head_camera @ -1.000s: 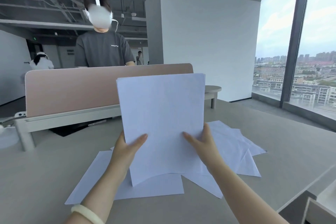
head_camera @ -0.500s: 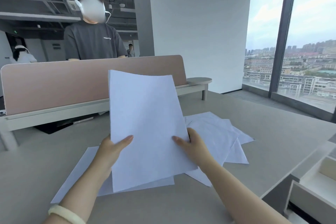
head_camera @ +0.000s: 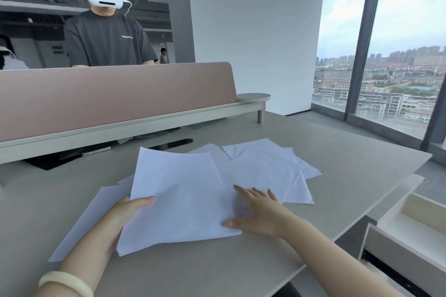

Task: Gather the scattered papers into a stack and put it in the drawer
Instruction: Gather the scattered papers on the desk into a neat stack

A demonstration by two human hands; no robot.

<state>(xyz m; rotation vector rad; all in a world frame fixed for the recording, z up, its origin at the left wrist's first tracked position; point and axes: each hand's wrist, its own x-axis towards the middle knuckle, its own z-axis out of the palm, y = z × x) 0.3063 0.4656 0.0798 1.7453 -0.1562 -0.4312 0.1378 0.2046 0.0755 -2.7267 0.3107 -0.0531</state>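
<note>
A gathered stack of white papers [head_camera: 178, 198] lies nearly flat, low over the grey desk [head_camera: 350, 164]. My left hand [head_camera: 125, 212] grips its left edge, thumb on top. My right hand [head_camera: 258, 212] rests on the stack's right side with the fingers spread flat. Several loose white sheets [head_camera: 265, 166] fan out on the desk to the right and behind the stack. One more sheet [head_camera: 82, 222] sticks out from under the stack at the left. An open white drawer [head_camera: 405, 241] shows at the lower right, below the desk's edge.
A pink divider panel [head_camera: 115, 96] on a white rail runs across the back of the desk. A person in a grey shirt with a white headset [head_camera: 106, 31] stands behind it. A large window [head_camera: 398, 55] fills the right side.
The stack, held upright in both hands before, has come down nearly flat onto the desk. My right hand has let go of its edge and now lies spread on top. The view has tilted down.
</note>
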